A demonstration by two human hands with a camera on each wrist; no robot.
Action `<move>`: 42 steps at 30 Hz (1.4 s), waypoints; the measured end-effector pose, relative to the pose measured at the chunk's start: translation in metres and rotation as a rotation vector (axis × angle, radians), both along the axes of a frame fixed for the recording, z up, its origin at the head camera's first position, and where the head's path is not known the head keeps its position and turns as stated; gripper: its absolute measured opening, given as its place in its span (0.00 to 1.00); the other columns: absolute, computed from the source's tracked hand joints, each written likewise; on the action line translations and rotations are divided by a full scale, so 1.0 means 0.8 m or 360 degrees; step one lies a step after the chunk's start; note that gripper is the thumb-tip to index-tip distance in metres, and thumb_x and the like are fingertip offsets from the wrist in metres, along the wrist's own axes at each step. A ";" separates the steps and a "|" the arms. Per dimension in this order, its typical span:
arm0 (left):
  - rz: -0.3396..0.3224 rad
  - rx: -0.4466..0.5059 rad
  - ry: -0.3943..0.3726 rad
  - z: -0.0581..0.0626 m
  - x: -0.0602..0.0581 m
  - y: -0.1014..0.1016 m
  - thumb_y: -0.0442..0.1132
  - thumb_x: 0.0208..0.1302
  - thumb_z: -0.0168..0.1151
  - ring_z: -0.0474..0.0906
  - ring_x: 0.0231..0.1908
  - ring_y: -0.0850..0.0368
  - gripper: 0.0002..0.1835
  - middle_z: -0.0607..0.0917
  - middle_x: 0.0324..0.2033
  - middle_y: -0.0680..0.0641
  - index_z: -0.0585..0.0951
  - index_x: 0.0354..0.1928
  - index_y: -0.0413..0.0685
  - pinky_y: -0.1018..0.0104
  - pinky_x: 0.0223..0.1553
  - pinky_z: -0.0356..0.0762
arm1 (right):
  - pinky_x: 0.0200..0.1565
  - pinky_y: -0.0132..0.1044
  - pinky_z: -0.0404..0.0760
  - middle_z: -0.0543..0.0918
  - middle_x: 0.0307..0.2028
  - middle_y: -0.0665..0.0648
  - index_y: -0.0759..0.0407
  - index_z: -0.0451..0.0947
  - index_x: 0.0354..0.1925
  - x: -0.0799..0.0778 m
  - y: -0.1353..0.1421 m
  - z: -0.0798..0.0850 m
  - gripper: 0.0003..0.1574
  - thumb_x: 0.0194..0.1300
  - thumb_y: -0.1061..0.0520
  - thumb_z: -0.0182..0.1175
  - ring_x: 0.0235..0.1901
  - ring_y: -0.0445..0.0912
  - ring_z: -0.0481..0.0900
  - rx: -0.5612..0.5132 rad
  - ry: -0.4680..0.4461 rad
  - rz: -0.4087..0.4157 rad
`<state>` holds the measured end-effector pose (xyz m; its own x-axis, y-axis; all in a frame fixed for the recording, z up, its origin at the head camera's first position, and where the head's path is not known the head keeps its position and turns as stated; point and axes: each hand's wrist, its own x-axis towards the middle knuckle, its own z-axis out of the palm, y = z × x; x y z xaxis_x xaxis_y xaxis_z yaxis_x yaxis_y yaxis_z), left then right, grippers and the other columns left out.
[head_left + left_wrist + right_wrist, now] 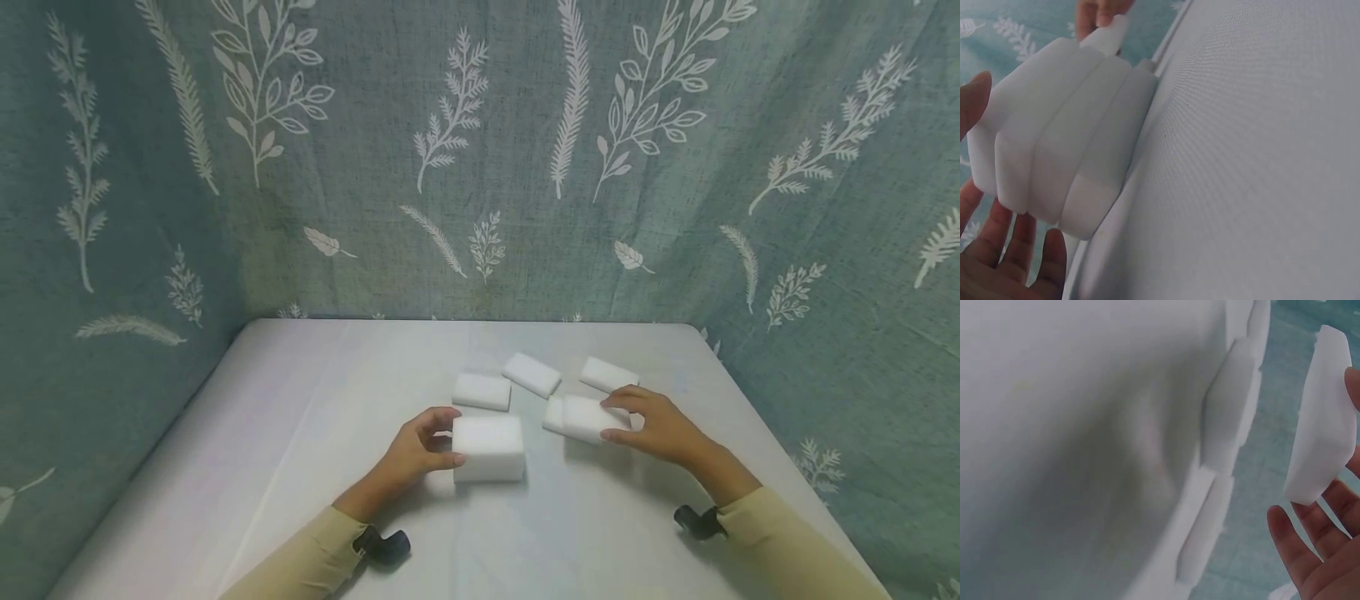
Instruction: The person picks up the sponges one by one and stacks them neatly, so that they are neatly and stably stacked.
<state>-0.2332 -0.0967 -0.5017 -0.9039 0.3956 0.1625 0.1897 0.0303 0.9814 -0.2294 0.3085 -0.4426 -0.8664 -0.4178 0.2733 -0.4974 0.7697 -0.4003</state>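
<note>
My left hand (422, 448) holds the left end of a stack of white sponge blocks (488, 450) on the table, thumb on the near side and fingers at the far side. In the left wrist view, several blocks in the stack (1079, 125) lie face to face, the outermost one slightly out of line. Up off the table, my right hand (662, 427) pinches a single white sponge block (588, 418) by its right end; the right wrist view shows this block (1322, 419) between thumb and fingers. In the head view it partly hides another block (552, 413) lying on the table.
Behind the stack lie more loose white blocks: one directly behind it (482, 391), one tilted at the middle (532, 374) and one farther right (609, 374). The white table (300, 467) is bordered by green leaf-patterned cloth (480, 242) at the back and sides.
</note>
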 end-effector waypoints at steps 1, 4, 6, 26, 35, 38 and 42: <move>0.0002 -0.0004 -0.0003 0.000 0.000 0.000 0.29 0.46 0.76 0.75 0.53 0.43 0.34 0.78 0.52 0.40 0.73 0.58 0.38 0.49 0.57 0.72 | 0.53 0.55 0.75 0.80 0.53 0.53 0.57 0.82 0.53 0.000 -0.004 0.001 0.34 0.55 0.38 0.70 0.54 0.54 0.76 0.0004 0.0023 0.0025; 0.0008 -0.0016 -0.0015 0.000 -0.001 -0.001 0.28 0.46 0.76 0.75 0.54 0.42 0.34 0.78 0.52 0.40 0.73 0.58 0.38 0.48 0.57 0.72 | 0.51 0.53 0.77 0.80 0.52 0.51 0.55 0.82 0.53 -0.002 -0.016 0.003 0.33 0.56 0.37 0.69 0.53 0.51 0.77 0.0014 0.0080 0.0083; 0.0002 -0.0015 -0.0029 0.002 0.000 -0.001 0.27 0.46 0.75 0.74 0.53 0.39 0.34 0.78 0.52 0.39 0.73 0.58 0.38 0.46 0.57 0.71 | 0.50 0.51 0.78 0.80 0.51 0.50 0.54 0.82 0.52 -0.003 -0.023 0.003 0.32 0.56 0.37 0.69 0.52 0.50 0.78 0.0009 0.0117 0.0121; -0.0030 0.0031 0.0008 0.030 0.019 0.004 0.26 0.47 0.74 0.73 0.53 0.35 0.33 0.79 0.50 0.37 0.72 0.57 0.34 0.42 0.58 0.69 | 0.54 0.47 0.76 0.80 0.51 0.48 0.53 0.83 0.52 -0.003 -0.080 0.015 0.30 0.55 0.40 0.71 0.53 0.45 0.76 -0.0059 0.0236 0.0293; -0.0024 0.0014 0.0017 0.015 0.010 0.003 0.25 0.47 0.74 0.74 0.53 0.37 0.34 0.79 0.50 0.38 0.72 0.58 0.33 0.42 0.57 0.69 | 0.53 0.45 0.77 0.80 0.50 0.47 0.52 0.83 0.51 0.000 -0.101 0.017 0.29 0.54 0.40 0.72 0.52 0.44 0.76 -0.0105 0.0301 0.0397; -0.0008 0.0023 0.0007 0.001 0.002 0.002 0.25 0.46 0.75 0.74 0.53 0.40 0.35 0.79 0.51 0.38 0.71 0.59 0.35 0.44 0.57 0.70 | 0.52 0.45 0.77 0.80 0.50 0.47 0.52 0.83 0.51 -0.001 -0.108 0.015 0.29 0.55 0.40 0.71 0.52 0.44 0.76 -0.0109 0.0279 0.0404; -0.0001 0.0043 0.0019 -0.001 0.001 0.002 0.26 0.47 0.75 0.74 0.54 0.43 0.36 0.78 0.52 0.39 0.71 0.61 0.39 0.48 0.57 0.71 | 0.52 0.43 0.77 0.80 0.50 0.48 0.52 0.83 0.50 -0.003 -0.117 0.011 0.28 0.55 0.41 0.71 0.51 0.43 0.77 -0.0150 0.0279 0.0461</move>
<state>-0.2328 -0.0953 -0.5028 -0.9016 0.3916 0.1837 0.2012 0.0039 0.9795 -0.2318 0.2146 -0.4341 -0.6522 -0.6053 0.4563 -0.7571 0.5504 -0.3520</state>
